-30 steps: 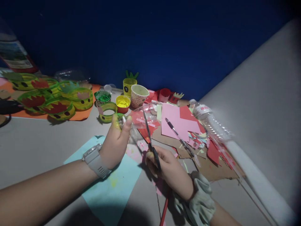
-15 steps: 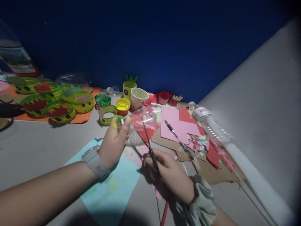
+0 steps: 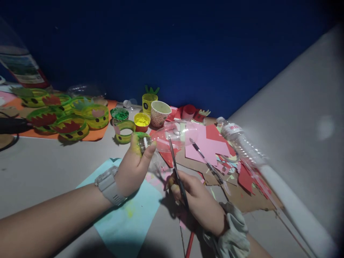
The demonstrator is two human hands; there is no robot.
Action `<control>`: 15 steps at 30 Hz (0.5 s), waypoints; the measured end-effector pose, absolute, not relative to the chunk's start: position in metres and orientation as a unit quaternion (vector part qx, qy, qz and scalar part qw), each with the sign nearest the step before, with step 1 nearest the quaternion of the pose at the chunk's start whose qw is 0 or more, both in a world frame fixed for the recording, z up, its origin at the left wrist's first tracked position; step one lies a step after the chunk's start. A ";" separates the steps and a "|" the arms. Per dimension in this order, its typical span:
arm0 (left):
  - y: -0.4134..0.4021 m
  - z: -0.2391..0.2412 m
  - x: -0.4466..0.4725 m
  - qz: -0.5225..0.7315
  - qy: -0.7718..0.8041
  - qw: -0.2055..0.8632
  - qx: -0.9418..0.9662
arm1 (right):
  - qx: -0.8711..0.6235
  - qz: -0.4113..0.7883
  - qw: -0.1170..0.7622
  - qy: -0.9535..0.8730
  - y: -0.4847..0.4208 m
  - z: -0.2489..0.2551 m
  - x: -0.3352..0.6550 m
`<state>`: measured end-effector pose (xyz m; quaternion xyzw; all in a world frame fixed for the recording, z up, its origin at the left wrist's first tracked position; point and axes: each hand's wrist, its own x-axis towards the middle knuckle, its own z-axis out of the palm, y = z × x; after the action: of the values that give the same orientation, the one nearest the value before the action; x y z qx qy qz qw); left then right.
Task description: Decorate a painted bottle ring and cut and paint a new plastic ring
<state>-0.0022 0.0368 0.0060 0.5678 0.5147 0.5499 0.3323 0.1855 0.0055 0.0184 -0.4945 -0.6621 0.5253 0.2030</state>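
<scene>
Dim, uneven light. Blue backdrop (image 3: 172,53) nearly black toward top right corner. Soft shadows on worktop (image 3: 48,172) beside right hand (image 3: 200,202), along bottom edge. Pale glints on ribbed clear bottle (image 3: 243,145). Slight blur; wide-angle stretch at edges.

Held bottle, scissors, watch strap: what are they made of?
Bottle: likely thin plastic, clear and glossy; pink paper shows through, with highlights.
Scissors: blades probably steel, given the greyish sheen; handles black, perhaps plastic.
Watch strap: matte grey, maybe silicone; smooth, even colour, no weave visible.
</scene>
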 end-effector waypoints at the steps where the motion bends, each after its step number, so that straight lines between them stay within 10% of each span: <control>1: 0.037 0.006 -0.003 0.532 0.517 0.317 0.591 | -0.489 0.524 0.207 -0.665 0.006 0.018 0.186; 15: 0.040 0.000 -0.004 0.523 0.510 0.262 0.630 | -0.476 0.513 0.235 -0.675 0.008 0.011 0.188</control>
<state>-0.0044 0.0395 -0.0004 0.6303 0.5104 0.5228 0.2624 0.1880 0.0084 0.0112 -0.4756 -0.6746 0.5133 0.2351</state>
